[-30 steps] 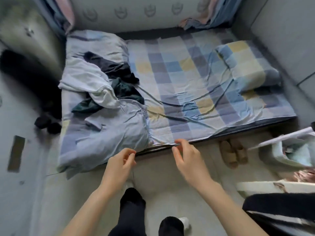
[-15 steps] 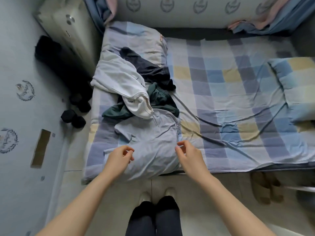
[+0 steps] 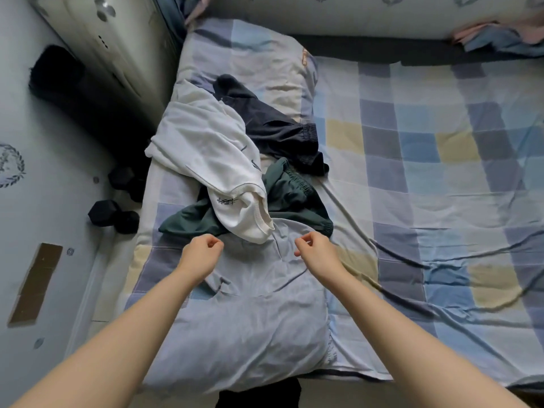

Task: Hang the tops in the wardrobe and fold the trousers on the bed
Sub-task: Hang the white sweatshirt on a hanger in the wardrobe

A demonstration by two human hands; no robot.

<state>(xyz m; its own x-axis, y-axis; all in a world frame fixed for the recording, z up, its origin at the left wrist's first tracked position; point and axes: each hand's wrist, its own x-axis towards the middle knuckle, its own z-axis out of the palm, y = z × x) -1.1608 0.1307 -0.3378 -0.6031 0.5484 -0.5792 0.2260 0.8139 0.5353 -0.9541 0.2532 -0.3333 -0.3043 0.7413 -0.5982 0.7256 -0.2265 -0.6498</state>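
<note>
Pale blue garment (image 3: 250,313): spread flat at bed's (image 3: 441,201) near-left edge; white top (image 3: 212,160), green trousers (image 3: 291,198), dark garment (image 3: 270,125) heaped beyond it; left hand (image 3: 200,254) and right hand (image 3: 318,251) above it, fingers curled, holding nothing; risk: grasping snags the overlapping white hem.

Checked bedsheet (image 3: 441,172), white top (image 3: 212,148)

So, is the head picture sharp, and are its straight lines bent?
Head view: the white top and both hands, left and right, are sharp; the bed edges and wardrobe bow outward from wide-angle distortion; light is soft, without glare.
</note>
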